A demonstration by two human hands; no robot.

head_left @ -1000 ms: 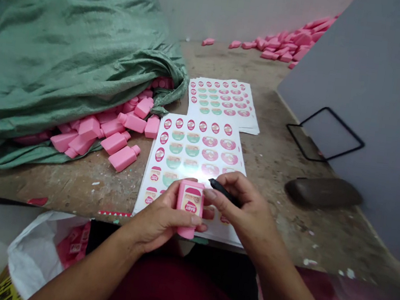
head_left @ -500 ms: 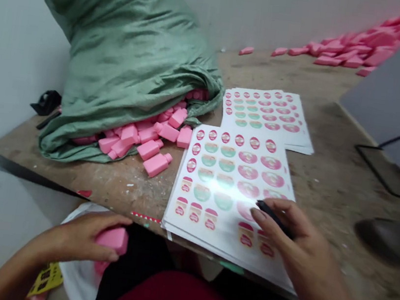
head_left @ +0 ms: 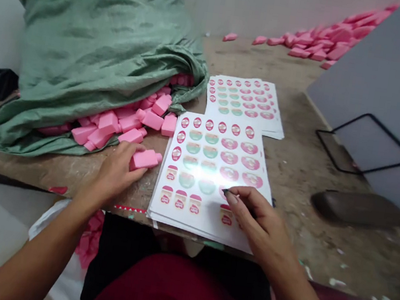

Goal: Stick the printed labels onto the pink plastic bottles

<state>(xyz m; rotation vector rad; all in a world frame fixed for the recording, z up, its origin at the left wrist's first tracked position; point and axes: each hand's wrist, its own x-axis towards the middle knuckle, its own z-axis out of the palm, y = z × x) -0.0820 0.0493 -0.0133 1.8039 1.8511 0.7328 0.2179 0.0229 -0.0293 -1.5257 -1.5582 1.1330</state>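
Observation:
My left hand (head_left: 117, 170) has its fingers and thumb closed around the base of a small pink bottle (head_left: 145, 160), which lies on its side on the table with its neck pointing right. More pink bottles (head_left: 128, 121) spill from a green sack (head_left: 109, 28) just behind that hand. Over the lower right of a stack of sticker sheets (head_left: 208, 220), my right hand (head_left: 259, 215) pinches a slim black pointed tool (head_left: 225, 192); most of the tool is hidden in the fingers. Pink and green oval stickers cover the top sheet, and one label spot lies close to the tool's tip.
A second stack of sticker sheets (head_left: 243, 119) lies behind. Pink bottles (head_left: 323, 40) are heaped at the back right. At right are a black wire frame (head_left: 366, 143) and a dark oblong case (head_left: 357, 209). A white bag (head_left: 66, 270) with pink bottles hangs below the table's edge.
My left hand has moved from above the white bag, where it held a pink bottle, up to a bottle on the table. My right hand keeps the black tool over the sheet. The view has shifted right.

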